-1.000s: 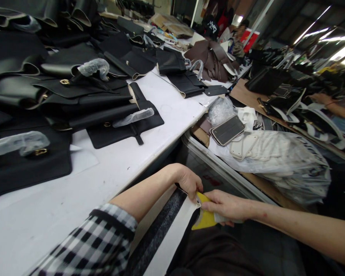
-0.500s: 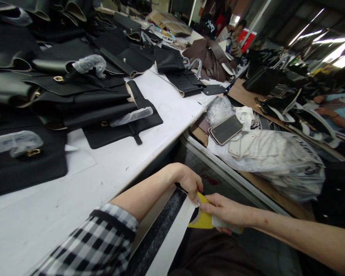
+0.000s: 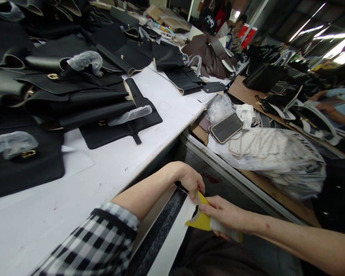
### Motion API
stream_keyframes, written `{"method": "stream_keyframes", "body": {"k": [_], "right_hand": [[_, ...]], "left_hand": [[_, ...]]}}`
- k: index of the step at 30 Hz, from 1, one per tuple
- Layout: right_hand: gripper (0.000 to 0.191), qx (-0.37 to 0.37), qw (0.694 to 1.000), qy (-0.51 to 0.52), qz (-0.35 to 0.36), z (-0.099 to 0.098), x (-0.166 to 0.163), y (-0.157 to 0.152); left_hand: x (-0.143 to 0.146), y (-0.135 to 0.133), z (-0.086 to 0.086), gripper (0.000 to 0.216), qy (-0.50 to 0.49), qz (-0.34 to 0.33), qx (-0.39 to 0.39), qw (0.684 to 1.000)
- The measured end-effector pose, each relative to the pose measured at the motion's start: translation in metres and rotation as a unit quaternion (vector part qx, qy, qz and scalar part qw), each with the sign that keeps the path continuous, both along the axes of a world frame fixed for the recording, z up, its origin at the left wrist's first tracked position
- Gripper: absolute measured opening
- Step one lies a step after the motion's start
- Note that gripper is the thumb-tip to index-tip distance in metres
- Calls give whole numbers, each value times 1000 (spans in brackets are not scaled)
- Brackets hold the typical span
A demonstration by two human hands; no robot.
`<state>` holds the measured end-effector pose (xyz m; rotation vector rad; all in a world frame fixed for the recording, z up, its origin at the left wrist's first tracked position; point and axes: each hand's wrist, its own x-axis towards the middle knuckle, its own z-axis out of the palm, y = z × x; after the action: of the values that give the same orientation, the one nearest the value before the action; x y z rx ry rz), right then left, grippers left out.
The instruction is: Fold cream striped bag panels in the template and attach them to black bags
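Observation:
Over my lap, my right hand [image 3: 221, 212] is closed around a flat yellow piece [image 3: 202, 222] with a pale grey wrapped middle. Its wide end has a curved edge and points left. My left hand [image 3: 192, 184] reaches down from above, fingers bent and pressed together at the top corner of the yellow piece, by the end of a white strip [image 3: 169, 234]. I cannot make out exactly what those fingertips pinch. Beside the white strip runs a dark speckled band [image 3: 158, 230]. Both slant down toward me, and a small dark patch shows at the yellow piece's curved edge.
Black leather bag parts [image 3: 80, 96] with plastic-wrapped handles cover much of the white table [image 3: 103, 184]. Right of it stands a box with a metal-edged rim [image 3: 215, 165], a plastic bag of pale pieces [image 3: 284, 157] and a dark panel [image 3: 227, 126]. Another person's hands [image 3: 322, 101] work at far right.
The yellow piece has turned slightly in my right hand, its lower corner shifting left over the white strip. My left hand stays nearly in place.

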<state>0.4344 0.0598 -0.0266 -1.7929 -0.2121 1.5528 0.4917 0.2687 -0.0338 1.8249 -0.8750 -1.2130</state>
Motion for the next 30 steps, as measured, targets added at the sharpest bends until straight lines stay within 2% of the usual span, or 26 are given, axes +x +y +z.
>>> {"method": "stream_keyframes", "body": {"k": [11, 17, 20, 25, 28, 30], "right_hand": [[59, 12, 997, 51, -51, 2, -14, 15], [64, -2, 991, 109, -84, -4, -29, 17], [67, -14, 988, 112, -105, -5, -39, 22], [69, 6, 983, 118, -143, -4, -55, 31], [72, 21, 978, 130, -160, -5, -62, 34], [70, 5, 975, 140, -174, -5, -66, 37]], "left_hand": [[1, 2, 6, 60, 18, -12, 32, 999], [-2, 16, 29, 56, -17, -3, 93, 996], [-8, 20, 43, 45, -54, 21, 136, 989], [-22, 7, 59, 40, -103, 48, 206, 972], [-27, -3, 63, 40, -104, 49, 230, 966], [-27, -7, 64, 40, -95, 50, 241, 964]]}}
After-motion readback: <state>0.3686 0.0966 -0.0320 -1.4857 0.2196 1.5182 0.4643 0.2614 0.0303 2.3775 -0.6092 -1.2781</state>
